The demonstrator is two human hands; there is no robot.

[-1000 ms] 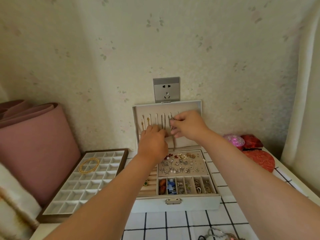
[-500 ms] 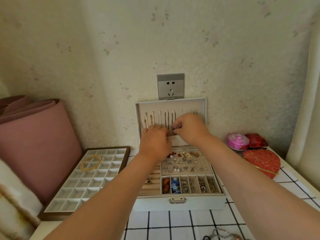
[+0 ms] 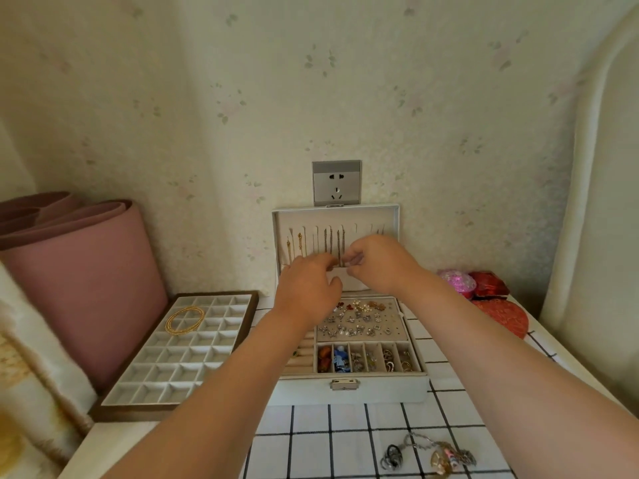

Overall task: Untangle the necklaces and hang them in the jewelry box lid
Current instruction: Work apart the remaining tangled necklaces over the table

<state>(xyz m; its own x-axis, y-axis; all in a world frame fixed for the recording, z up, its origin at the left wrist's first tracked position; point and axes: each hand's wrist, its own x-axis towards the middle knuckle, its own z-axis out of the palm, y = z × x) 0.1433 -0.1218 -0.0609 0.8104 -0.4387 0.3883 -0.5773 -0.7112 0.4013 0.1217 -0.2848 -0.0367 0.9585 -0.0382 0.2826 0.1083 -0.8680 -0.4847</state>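
This looks like a private room in a home. The wall [image 3: 345, 81] has pale wallpaper with small flowers and one grey socket [image 3: 336, 183] on it. A table [image 3: 345, 444] with a black-and-white checked cloth stands against this wall and carries personal things: an open jewelry box [image 3: 345, 390] with necklaces [image 3: 331, 242] hanging in its lid, a compartment tray [image 3: 179, 357] and red gift boxes [image 3: 489, 285]. A rolled pink mat [image 3: 86, 288] leans at the left, and what seems a cream curtain [image 3: 594, 236] hangs at the right

Grey wall socket [image 3: 336, 182], rolled pink mat [image 3: 86, 281], compartment tray [image 3: 162, 378] holding gold bangle [image 3: 185, 319], red heart box [image 3: 505, 316]
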